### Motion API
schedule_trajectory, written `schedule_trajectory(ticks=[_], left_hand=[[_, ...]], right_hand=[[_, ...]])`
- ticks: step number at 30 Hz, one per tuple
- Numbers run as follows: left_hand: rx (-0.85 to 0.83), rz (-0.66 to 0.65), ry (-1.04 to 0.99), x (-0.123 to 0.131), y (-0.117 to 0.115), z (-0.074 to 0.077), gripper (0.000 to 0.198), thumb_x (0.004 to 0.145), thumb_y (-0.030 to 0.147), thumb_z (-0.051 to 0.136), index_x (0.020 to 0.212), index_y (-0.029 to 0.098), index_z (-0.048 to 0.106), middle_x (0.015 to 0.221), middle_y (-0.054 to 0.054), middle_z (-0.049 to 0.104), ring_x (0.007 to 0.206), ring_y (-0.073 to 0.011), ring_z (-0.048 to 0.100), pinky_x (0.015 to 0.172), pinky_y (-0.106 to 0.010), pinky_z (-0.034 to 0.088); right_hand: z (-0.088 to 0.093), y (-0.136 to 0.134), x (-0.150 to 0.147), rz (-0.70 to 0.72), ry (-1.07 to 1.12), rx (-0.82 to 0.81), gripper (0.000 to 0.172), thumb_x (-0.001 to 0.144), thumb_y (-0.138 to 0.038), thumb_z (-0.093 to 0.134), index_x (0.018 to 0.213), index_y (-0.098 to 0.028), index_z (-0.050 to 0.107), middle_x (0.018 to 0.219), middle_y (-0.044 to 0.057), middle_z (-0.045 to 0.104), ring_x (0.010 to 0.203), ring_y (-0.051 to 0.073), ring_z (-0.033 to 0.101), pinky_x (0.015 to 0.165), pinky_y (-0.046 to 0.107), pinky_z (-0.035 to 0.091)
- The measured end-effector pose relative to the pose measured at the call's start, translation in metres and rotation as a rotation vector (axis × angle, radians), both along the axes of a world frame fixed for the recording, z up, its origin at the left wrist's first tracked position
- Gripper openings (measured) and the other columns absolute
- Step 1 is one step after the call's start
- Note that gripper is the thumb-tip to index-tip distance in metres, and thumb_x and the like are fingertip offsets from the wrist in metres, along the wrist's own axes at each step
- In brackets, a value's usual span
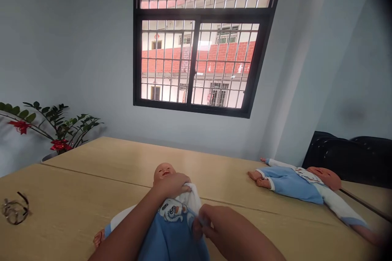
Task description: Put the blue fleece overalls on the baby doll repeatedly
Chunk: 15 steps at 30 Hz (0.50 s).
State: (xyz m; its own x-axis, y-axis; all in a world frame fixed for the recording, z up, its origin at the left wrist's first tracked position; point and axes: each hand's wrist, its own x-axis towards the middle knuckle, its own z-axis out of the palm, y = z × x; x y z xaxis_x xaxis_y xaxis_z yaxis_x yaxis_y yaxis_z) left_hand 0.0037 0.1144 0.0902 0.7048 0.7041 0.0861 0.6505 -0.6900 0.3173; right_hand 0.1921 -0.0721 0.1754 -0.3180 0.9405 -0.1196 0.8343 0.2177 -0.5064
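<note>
A baby doll (167, 232) in a white and blue outfit with a cartoon animal face on the chest lies face up on the table in front of me. My left hand (176, 185) reaches across the doll's upper chest, its fingers closed at the white shoulder of the outfit. Closer to me, my right hand (210, 220) pinches the blue cuff at the end of the doll's white sleeve (192, 197); it is slightly blurred. The doll's other arm stretches out to the left beneath my left forearm, and its legs are out of view.
A second doll (294, 183) in similar clothes lies on its back on the right of the wooden table (122, 157). Eyeglasses (15, 210) rest at the left. Behind stand a potted plant (61, 130), black chairs (346, 157) and a barred window (196, 61).
</note>
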Motion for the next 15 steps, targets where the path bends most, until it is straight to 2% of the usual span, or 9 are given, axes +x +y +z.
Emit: schedule_trajectory(ticks=[4, 7, 11, 13, 15], left_hand=[[0.011, 0.013, 0.060, 0.008, -0.006, -0.003, 0.025, 0.096, 0.040, 0.059, 0.109, 0.022, 0.072, 0.118, -0.009, 0.076, 0.105, -0.0285, 0.071, 0.078, -0.032, 0.050], [0.023, -0.023, 0.094, 0.013, -0.009, -0.003, 0.021, 0.095, 0.034, 0.060, 0.105, 0.022, 0.073, 0.115, -0.009, 0.077, 0.104, -0.0276, 0.072, 0.078, -0.031, 0.050], [0.035, -0.079, 0.132, 0.016, -0.010, -0.005, 0.018, 0.092, 0.028, 0.061, 0.104, 0.023, 0.074, 0.115, -0.008, 0.077, 0.104, -0.0263, 0.072, 0.079, -0.030, 0.051], [0.037, -0.087, 0.149, 0.017, -0.009, -0.006, 0.019, 0.091, 0.028, 0.062, 0.105, 0.024, 0.074, 0.116, -0.007, 0.077, 0.104, -0.0268, 0.072, 0.079, -0.030, 0.052], [0.044, -0.082, 0.158, 0.018, -0.006, -0.009, 0.023, 0.092, 0.030, 0.061, 0.110, 0.024, 0.073, 0.118, -0.008, 0.077, 0.106, -0.0276, 0.072, 0.080, -0.031, 0.052]], right_hand=[[-0.005, 0.009, 0.002, -0.025, 0.026, 0.044, 0.011, 0.088, -0.032, 0.062, 0.084, -0.025, 0.070, 0.097, 0.006, 0.080, 0.083, 0.025, 0.068, 0.070, 0.033, 0.039], [-0.006, 0.027, 0.009, -0.067, 0.132, 0.021, 0.019, 0.089, -0.040, 0.064, 0.082, -0.023, 0.064, 0.091, 0.005, 0.079, 0.080, 0.023, 0.065, 0.068, 0.031, 0.039], [-0.007, 0.040, 0.018, 0.099, 0.343, -0.130, 0.027, 0.098, -0.045, 0.050, 0.087, -0.022, 0.060, 0.088, 0.005, 0.078, 0.085, 0.022, 0.066, 0.074, 0.031, 0.043], [-0.009, 0.038, 0.017, 0.123, 0.304, -0.172, 0.020, 0.092, -0.042, 0.058, 0.087, -0.022, 0.061, 0.089, 0.003, 0.078, 0.082, 0.021, 0.065, 0.070, 0.030, 0.041], [-0.012, 0.032, 0.011, 0.065, 0.118, -0.125, 0.014, 0.080, -0.034, 0.069, 0.082, -0.023, 0.060, 0.085, 0.000, 0.075, 0.074, 0.018, 0.060, 0.062, 0.029, 0.036]])
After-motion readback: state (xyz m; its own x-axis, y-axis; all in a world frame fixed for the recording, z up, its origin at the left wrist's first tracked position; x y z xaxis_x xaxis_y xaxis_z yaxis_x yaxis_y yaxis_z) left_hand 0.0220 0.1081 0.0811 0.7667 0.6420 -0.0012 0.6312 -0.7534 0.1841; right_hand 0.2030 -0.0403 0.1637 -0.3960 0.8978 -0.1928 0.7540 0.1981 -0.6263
